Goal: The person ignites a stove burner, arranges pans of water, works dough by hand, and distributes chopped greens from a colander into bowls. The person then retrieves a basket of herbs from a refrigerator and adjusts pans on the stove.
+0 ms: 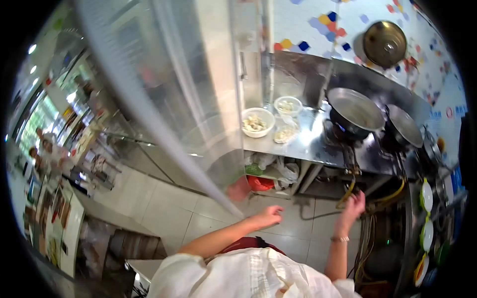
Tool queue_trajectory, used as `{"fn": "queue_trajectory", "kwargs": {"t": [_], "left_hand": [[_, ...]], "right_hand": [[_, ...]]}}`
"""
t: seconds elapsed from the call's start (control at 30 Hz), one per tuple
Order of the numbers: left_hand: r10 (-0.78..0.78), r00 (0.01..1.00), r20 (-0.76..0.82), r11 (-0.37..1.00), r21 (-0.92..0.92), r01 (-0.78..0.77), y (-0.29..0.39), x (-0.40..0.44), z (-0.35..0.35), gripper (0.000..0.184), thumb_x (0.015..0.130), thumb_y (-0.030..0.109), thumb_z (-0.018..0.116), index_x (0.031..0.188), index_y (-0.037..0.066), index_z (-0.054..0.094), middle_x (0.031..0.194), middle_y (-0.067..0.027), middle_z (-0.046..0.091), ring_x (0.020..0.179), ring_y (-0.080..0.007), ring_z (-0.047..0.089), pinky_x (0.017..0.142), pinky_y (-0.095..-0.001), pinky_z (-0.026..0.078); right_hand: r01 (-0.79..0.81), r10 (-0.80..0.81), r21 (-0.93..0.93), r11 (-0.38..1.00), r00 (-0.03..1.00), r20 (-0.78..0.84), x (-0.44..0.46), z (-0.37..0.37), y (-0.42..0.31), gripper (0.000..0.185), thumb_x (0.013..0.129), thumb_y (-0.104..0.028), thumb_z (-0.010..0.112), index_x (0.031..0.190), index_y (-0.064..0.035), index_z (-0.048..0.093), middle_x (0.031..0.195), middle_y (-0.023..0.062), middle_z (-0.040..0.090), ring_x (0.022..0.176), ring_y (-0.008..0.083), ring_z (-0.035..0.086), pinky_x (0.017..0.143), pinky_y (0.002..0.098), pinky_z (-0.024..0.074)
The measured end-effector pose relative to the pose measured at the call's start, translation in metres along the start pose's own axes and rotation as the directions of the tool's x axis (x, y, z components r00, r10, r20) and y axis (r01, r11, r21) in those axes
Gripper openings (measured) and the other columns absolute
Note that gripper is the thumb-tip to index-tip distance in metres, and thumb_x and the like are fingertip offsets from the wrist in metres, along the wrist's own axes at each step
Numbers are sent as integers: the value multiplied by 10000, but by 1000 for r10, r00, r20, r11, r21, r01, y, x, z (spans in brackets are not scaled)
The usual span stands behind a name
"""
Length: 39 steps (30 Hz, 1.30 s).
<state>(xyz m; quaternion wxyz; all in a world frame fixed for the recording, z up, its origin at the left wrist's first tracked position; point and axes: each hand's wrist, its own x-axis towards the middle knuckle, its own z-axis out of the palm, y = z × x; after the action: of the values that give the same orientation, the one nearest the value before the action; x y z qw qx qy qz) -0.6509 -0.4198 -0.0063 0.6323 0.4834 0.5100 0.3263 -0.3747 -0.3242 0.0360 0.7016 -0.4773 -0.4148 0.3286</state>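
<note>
My left hand [269, 217] is over the tiled floor in front of the counter, its fingers curled and nothing visible in them. On the right, my right hand [354, 204] is raised below the stove front, fingers bent together. It appears close to a yellow hose [346, 194] that hangs from the burner valve [353, 170]; whether it touches the hose, or holds anything small, I cannot make out. Above it, a wide metal pan [357, 108] with some liquid sits on a burner. A second pan [405, 128] stands to its right.
Bowls of pale food [257, 123] and a bag of similar pieces [285, 134] stand on the steel counter [310, 141]. A clear door or curtain [184, 99] hangs at left. Bags fill the shelf [271, 175] below. A lid [384, 43] hangs on the wall. People are at far left.
</note>
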Motion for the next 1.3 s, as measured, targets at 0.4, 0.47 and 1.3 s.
{"fn": "queue_trajectory", "kwargs": {"t": [0.4, 0.47, 1.3], "left_hand": [[-296, 834, -466, 899, -430, 79, -44, -36, -62, 361, 821, 70, 479, 1150, -61, 410, 895, -193, 588, 697, -239, 616, 603, -299, 523], [-322, 824, -466, 908, -399, 129, -44, -14, -53, 363, 818, 68, 472, 1150, -66, 410, 901, -199, 587, 705, -247, 617, 607, -306, 524], [723, 678, 136, 678, 56, -733, 396, 498, 373, 214, 839, -3, 483, 1041, -30, 548, 1022, -88, 588, 931, -132, 549, 837, -245, 416]], "right_hand": [[130, 42, -264, 956, 828, 559, -59, 77, -1, 509, 766, -3, 550, 1233, -107, 377, 1113, 88, 290, 1042, 178, 421, 787, 278, 454], [69, 124, -326, 943, 836, 535, -48, 48, 8, 474, 774, -13, 554, 1214, -101, 404, 1112, 89, 329, 1033, 170, 442, 790, 279, 455], [-360, 399, -340, 869, 916, 48, 402, -356, 73, 295, 931, -203, 383, 982, 29, 558, 744, 73, 592, 682, 137, 579, 659, 264, 484]]}}
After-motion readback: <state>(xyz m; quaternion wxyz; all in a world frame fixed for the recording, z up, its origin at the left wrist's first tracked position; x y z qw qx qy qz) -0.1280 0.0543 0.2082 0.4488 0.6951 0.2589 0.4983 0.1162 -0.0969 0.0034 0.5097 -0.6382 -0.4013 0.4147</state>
